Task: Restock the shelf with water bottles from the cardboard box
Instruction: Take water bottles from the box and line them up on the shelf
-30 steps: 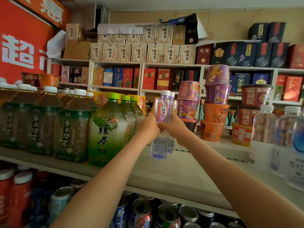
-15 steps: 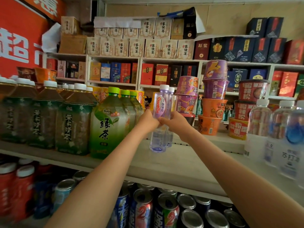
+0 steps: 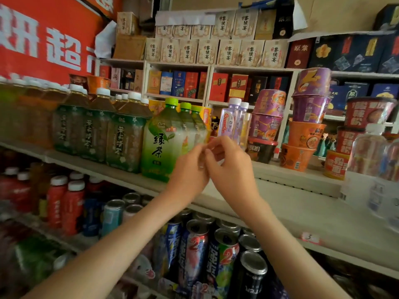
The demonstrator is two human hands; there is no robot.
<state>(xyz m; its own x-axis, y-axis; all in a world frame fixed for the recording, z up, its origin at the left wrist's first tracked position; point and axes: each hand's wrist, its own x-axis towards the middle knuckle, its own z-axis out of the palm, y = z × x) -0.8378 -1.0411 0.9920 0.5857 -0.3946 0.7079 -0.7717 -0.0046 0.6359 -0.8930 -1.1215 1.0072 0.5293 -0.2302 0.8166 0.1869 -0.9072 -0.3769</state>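
Now released, the two water bottles [image 3: 228, 124] stand on the shelf [image 3: 302, 203] while left hand [image 3: 190, 169] and right hand [image 3: 234, 169] pull back, loosely curled and empty, ready for more.

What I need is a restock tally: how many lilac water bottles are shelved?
2: front bottle beside the green tea, second bottle just behind it; more may be hidden.

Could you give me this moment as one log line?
water bottles: upright on shelf | left hand: empty | right hand: empty
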